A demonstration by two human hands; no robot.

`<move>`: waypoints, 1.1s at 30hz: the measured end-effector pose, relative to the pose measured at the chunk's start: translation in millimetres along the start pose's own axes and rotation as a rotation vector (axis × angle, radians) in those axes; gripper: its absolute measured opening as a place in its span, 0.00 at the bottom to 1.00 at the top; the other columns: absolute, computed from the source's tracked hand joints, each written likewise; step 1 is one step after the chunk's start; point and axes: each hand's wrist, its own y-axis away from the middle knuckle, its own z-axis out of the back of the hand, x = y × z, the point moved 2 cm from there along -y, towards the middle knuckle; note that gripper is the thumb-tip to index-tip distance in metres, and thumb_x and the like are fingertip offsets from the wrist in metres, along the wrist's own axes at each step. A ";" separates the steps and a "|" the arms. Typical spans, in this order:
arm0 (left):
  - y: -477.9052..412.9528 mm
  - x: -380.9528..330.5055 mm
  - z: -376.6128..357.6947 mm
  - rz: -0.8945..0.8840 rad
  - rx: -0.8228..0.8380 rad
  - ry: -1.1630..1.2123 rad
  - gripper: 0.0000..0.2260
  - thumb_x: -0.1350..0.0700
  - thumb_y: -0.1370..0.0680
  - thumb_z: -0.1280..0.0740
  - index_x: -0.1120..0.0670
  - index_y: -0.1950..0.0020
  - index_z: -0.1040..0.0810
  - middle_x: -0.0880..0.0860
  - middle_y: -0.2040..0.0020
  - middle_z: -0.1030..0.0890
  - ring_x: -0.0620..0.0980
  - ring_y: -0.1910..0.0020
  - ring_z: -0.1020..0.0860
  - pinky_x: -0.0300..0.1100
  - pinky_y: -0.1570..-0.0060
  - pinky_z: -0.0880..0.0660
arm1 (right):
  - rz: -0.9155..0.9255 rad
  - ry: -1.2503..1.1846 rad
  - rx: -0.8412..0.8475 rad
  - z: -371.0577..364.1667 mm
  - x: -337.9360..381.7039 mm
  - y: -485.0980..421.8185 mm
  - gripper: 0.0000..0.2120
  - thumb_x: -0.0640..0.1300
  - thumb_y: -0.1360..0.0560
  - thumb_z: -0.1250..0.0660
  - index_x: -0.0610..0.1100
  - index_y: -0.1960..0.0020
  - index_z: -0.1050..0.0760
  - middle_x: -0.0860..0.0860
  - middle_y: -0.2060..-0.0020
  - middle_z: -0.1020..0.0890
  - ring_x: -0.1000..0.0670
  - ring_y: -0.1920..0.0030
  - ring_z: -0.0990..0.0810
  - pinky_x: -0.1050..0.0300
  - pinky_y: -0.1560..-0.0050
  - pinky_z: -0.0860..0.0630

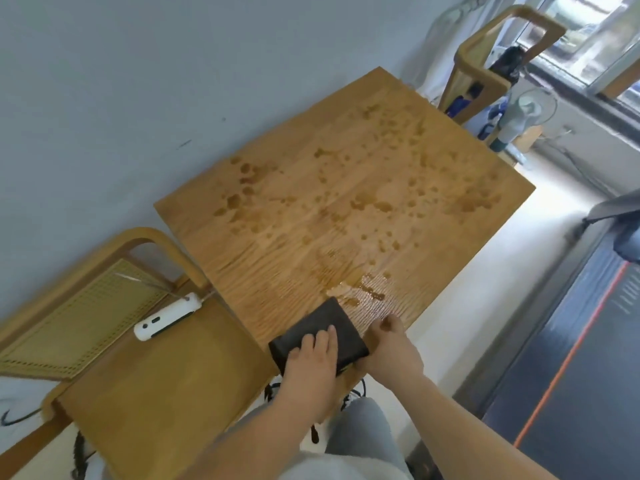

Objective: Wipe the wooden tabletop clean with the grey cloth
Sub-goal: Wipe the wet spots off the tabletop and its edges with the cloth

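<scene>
Grey trouser leg at the bottom of view, both forearms reaching out over it. Left hand lies flat on the grey cloth, fingers straight and together, palm pressing down, nothing gripped. Cloth is folded to a dark rectangle and sits on the near corner of the wooden tabletop, mostly under and just ahead of the left hand's fingertips. Right hand is just right of the left hand, at the tabletop's near edge, touching the cloth's right side; fingers look curled, but cannot tell whether it grips the cloth, the edge or nothing. Puddle sits just beyond the cloth, ahead of both hands, shiny and wet. Further out from the hands, droplets are scattered over most of the tabletop up to the far end. Left of the left hand: wooden chair, seat pushed up against the tabletop, with a white device lying on the seat near the backrest. Second chair stands at the far end of the tabletop, well away from the hands, with a fan just right of it.
</scene>
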 end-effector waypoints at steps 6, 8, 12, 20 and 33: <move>2.2 40.1 -1.4 -0.558 -0.029 -0.201 0.29 0.54 0.17 0.39 0.56 0.17 0.46 0.56 0.16 0.44 0.60 0.19 0.43 0.60 0.23 0.43 | 0.013 0.138 -0.283 -3.5 -4.6 5.6 0.41 0.59 0.35 0.23 0.53 0.27 0.35 0.51 0.28 0.33 0.47 0.31 0.28 0.50 0.35 0.23; -2.1 55.7 9.5 -0.622 -0.071 -0.222 0.30 0.51 0.19 0.35 0.53 0.18 0.39 0.53 0.18 0.39 0.57 0.21 0.38 0.58 0.23 0.39 | -0.030 0.103 -0.303 -5.0 -7.4 3.5 0.58 0.63 0.39 0.20 0.49 0.21 0.49 0.46 0.20 0.45 0.42 0.21 0.41 0.45 0.27 0.29; -6.2 95.1 36.1 -0.478 -0.064 -0.203 0.31 0.49 0.26 0.27 0.47 0.23 0.29 0.56 0.20 0.34 0.56 0.23 0.32 0.57 0.25 0.35 | -0.115 0.084 -0.212 -4.5 -4.7 -5.6 0.66 0.62 0.37 0.18 0.46 0.18 0.60 0.45 0.17 0.57 0.42 0.17 0.51 0.45 0.26 0.29; -16.7 42.3 15.2 -0.113 -0.075 0.114 0.34 0.54 0.18 0.39 0.41 0.17 0.55 0.51 0.16 0.62 0.54 0.19 0.66 0.61 0.26 0.72 | -0.136 0.097 -0.166 -2.5 -7.8 -5.6 0.68 0.61 0.38 0.17 0.45 0.17 0.60 0.45 0.17 0.61 0.44 0.17 0.59 0.46 0.24 0.33; -26.4 50.9 23.7 -0.415 0.052 0.038 0.34 0.60 0.18 0.39 0.43 0.17 0.51 0.47 0.15 0.57 0.50 0.18 0.63 0.61 0.21 0.63 | -0.120 0.096 -0.151 -1.0 -2.3 -7.6 0.64 0.56 0.31 0.20 0.46 0.17 0.65 0.44 0.17 0.63 0.43 0.17 0.62 0.48 0.25 0.34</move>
